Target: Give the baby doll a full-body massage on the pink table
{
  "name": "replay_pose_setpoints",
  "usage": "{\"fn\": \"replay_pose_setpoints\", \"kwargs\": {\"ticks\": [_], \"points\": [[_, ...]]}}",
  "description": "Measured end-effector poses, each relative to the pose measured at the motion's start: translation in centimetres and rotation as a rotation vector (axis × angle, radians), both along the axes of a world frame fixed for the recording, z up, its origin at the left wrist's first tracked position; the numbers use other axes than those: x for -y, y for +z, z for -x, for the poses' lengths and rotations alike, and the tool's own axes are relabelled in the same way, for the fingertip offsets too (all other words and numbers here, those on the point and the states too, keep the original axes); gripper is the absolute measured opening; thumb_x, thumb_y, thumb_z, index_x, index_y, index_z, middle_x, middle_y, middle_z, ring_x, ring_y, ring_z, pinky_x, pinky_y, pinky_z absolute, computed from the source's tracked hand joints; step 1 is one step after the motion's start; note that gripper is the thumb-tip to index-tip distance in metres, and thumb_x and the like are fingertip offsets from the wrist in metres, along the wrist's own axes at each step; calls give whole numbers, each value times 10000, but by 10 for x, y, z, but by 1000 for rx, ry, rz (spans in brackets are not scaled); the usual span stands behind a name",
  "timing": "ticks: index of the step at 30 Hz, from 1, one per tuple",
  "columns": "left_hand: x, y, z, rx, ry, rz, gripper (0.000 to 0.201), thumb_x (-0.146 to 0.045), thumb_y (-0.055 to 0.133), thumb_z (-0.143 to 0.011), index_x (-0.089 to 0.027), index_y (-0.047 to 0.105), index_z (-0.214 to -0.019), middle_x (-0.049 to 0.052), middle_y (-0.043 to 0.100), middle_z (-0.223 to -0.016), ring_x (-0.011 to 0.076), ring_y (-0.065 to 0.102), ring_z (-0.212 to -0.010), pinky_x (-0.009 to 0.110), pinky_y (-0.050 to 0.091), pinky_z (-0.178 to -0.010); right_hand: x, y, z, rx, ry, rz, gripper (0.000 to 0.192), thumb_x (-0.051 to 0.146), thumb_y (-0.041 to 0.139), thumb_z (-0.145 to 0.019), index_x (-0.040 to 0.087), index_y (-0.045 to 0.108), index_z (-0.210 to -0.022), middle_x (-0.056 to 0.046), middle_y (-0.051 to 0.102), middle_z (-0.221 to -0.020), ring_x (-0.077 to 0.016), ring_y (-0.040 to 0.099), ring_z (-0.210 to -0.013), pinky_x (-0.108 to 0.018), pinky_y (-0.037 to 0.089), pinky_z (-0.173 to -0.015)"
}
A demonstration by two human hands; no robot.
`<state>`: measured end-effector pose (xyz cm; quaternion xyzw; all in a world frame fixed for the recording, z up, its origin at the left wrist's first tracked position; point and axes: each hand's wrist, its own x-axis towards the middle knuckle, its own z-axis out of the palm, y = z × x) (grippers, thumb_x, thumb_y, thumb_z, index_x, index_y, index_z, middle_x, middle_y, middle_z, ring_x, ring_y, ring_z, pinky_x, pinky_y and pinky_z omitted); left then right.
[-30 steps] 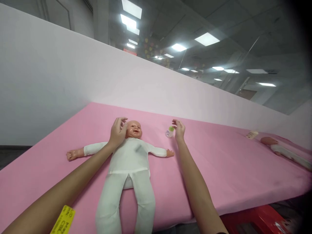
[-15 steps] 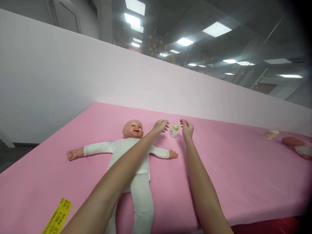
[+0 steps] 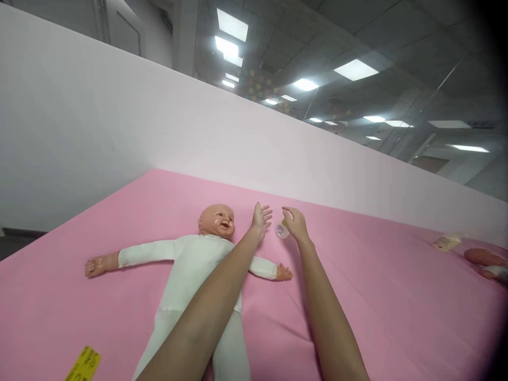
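A small bottle (image 3: 282, 231) with a clear body, a printed label and a green cap stands on the pink sheet between my hands. My left hand (image 3: 261, 218) is just left of it, open, palm turned toward the bottle and fingers spread. On the other side, my right hand (image 3: 296, 224) curves over the bottle's top with thumb and fingers apart, partly hiding the green cap. Whether it touches the cap is hard to tell. A baby doll (image 3: 198, 264) in a white cloth suit lies face up at the left, my left forearm crossing over its body.
A pale wall panel (image 3: 238, 143) borders the far side of the pink-covered table (image 3: 381, 296). At the far right lie a cream packet (image 3: 447, 242) and part of another doll (image 3: 482, 257). A yellow strip with black markings (image 3: 84, 364) lies at the lower left.
My right hand has moved left onto the bottle's top. My left hand has turned upward with its fingers spread. The view has shifted slightly; the bottle stays between the hands.
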<state>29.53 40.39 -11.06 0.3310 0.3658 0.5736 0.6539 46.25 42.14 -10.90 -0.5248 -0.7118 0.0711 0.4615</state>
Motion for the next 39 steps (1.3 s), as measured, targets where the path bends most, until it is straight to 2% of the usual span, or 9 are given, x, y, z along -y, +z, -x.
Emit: {"fn": "replay_pose_setpoints", "kwargs": {"ticks": [7,11,15,20,24,28,31,34,39], "points": [[-8,-27,-9,-68,-61,140,617,-670,326,-967,-237,588,-1320,157,628,-1389,270,644,-1143,393,529,-928,-9,-13,2,103,27,168,484,432,366,-1010,193,763,-1149,-141,708,-1292,-277,617,-1246,-460,457,-1102],[-9,-30,-8,-69,-76,143,610,-671,311,-979,-238,598,-1298,139,631,-1383,254,646,-1122,373,523,-932,-2,-12,4,154,47,137,455,403,385,-999,201,739,-1203,-130,686,-1314,-271,581,-1287,-474,424,-1141],[-7,-30,-7,-63,-94,130,591,-652,304,-997,-218,608,-1259,139,652,-1345,233,663,-1027,347,527,-875,8,5,9,190,16,3,450,413,451,-985,231,668,-1335,-118,594,-1454,-296,487,-1389,-520,370,-1174],[-5,-30,-6,-46,-108,130,598,-638,299,-1011,-179,621,-1221,151,679,-1287,194,645,-849,293,507,-698,25,26,6,173,42,-108,321,359,467,-983,236,732,-1116,-92,703,-1215,-279,592,-1190,-461,473,-1021],[-5,-28,-5,-27,-105,132,568,-622,357,-1004,-165,652,-1166,151,697,-1238,185,630,-813,275,485,-648,40,11,12,232,83,-214,278,296,455,-982,215,720,-968,-85,715,-1012,-255,624,-1015,-418,499,-910],[-5,-27,-1,8,-84,133,596,-640,333,-1002,-181,655,-1203,149,687,-1277,211,654,-898,296,519,-700,52,-17,23,233,82,-328,226,276,515,-946,213,706,-1048,-90,699,-1067,-261,608,-1059,-428,491,-945],[-6,-28,1,37,-72,139,668,-686,278,-993,-196,646,-1260,153,671,-1331,247,658,-1024,329,548,-784,53,-28,23,-83,-63,-312,248,315,497,-955,197,687,-1062,-99,696,-1105,-250,629,-1041,-386,505,-870],[-8,-31,2,66,-69,150,744,-723,213,-981,-209,619,-1335,155,635,-1405,272,634,-1153,361,552,-875,45,-28,15,-286,-151,-264,285,344,455,-966,186,681,-1038,-95,703,-1097,-236,645,-1036,-353,490,-850],[-8,-36,-1,106,-102,180,814,-747,170,-966,-221,517,-1482,156,545,-1526,284,564,-1326,389,519,-1007,12,-15,1,-88,-112,-106,377,392,433,-953,185,710,-1104,-113,705,-1207,-258,615,-1139,-376,470,-946]]}}
